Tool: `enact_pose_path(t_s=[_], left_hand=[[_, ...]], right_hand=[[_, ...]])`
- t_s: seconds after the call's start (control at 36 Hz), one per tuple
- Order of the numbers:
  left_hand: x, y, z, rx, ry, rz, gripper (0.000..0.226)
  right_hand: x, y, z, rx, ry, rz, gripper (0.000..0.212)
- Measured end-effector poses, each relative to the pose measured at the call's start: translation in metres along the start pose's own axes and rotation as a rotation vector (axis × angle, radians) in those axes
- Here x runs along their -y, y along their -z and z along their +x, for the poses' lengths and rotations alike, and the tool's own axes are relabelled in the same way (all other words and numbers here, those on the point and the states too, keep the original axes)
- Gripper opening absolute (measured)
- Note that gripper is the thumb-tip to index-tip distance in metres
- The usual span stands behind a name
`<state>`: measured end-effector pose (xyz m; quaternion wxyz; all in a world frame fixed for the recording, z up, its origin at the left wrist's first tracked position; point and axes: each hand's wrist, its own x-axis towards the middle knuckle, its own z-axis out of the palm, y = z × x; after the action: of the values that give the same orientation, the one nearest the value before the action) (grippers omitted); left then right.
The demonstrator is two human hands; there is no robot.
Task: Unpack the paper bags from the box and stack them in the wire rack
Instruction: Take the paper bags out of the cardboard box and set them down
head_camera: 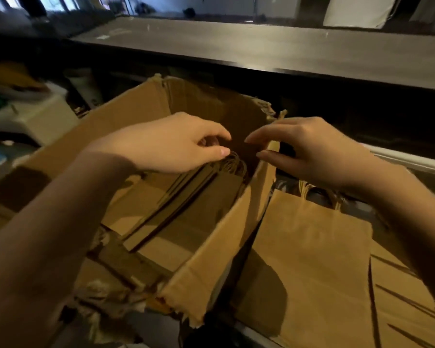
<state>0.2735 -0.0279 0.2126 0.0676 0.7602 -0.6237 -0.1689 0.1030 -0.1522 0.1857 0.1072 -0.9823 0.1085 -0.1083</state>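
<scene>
A torn cardboard box [211,249] fills the middle of the view, its flaps open. Inside it lie several flat brown paper bags [186,207] with twisted handles at their far end. My left hand [176,144] hovers over those handles with its fingers loosely curled and nothing in it. My right hand [309,149] reaches in over the box's right wall, fingers extended and relaxed, empty as well. To the right of the box a stack of paper bags [309,259] lies flat. A pale rack rail [412,162] shows at the right edge behind it.
A long dark counter [261,51] runs across the back above the box. A pale container [35,116] with cluttered items sits at the left. Torn cardboard scraps [106,295] lie at the box's near left corner.
</scene>
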Motion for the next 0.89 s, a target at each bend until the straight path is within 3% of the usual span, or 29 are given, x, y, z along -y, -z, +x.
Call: enact_pose_path(t_s=[0.14,0.47,0.64,0.89], left_hand=[[0.061,-0.007,0.008,0.002,0.107,-0.012,0.043],[0.16,-0.031,0.018,0.055,0.28,-0.026,0.05],[0.168,-0.035,0.016,0.052,0.272,0.037,0.049],[0.166,-0.037,0.01,0.001,0.236,0.05,0.039]], right_hand=[[0.008,-0.017,0.062,0.082,0.124,-0.044,0.035],[0.029,-0.103,0.181,0.404,0.158,-0.411,0.067],[0.027,-0.141,0.212,0.533,0.177,-0.562,0.068],[0.016,-0.174,0.215,0.679,0.219,-0.349,0.064]])
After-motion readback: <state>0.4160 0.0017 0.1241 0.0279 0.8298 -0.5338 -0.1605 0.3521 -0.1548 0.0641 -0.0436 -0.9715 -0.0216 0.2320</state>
